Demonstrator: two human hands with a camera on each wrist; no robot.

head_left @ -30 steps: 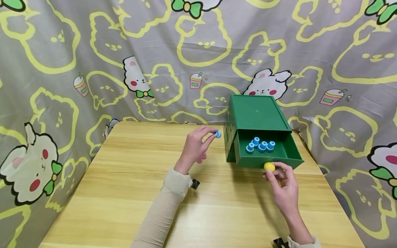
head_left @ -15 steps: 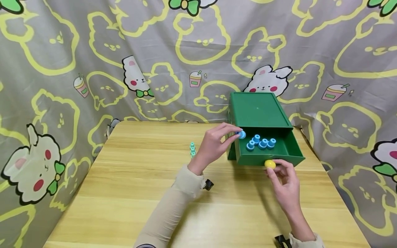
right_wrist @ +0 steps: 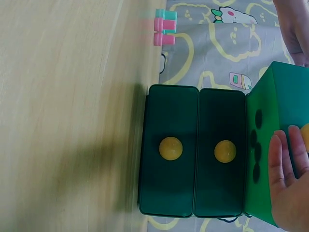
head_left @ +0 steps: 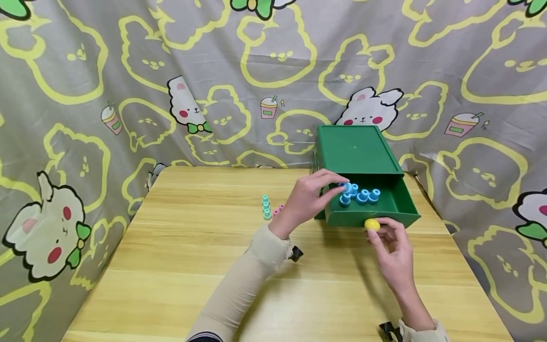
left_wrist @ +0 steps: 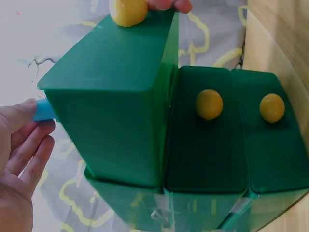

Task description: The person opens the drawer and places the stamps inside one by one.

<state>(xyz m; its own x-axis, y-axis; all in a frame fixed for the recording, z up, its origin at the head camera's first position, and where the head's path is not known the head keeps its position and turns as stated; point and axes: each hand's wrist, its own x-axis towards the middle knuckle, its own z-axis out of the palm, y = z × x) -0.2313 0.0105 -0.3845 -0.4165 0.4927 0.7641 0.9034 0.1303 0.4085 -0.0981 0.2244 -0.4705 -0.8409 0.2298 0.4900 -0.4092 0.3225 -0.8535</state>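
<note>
My left hand (head_left: 306,197) pinches a small blue stepped peg (head_left: 348,188) between thumb and fingertips, over the left side of a pulled-out green drawer (head_left: 354,218). Several similar blue pegs (head_left: 373,195) stand in that drawer, right beside the held one. In the left wrist view, the pinched blue peg (left_wrist: 44,110) shows just past the drawer's edge. My right hand (head_left: 396,256) grips the drawer's yellow round knob (head_left: 372,224) with thumb and fingers. The drawer is the top one of a green cabinet (head_left: 356,147).
Two lower drawers, each with a yellow knob (right_wrist: 171,148), are shut. On the wooden table (head_left: 179,266), left of the cabinet, stand mint-green pegs (head_left: 266,208) and pink pegs (head_left: 276,212), partly hidden by my left wrist. A patterned curtain (head_left: 213,57) hangs behind the table.
My left hand has moved right with the blue peg, from beside the cabinet to over the open drawer. The mint-green pegs have come into view. My right hand stays on the knob.
</note>
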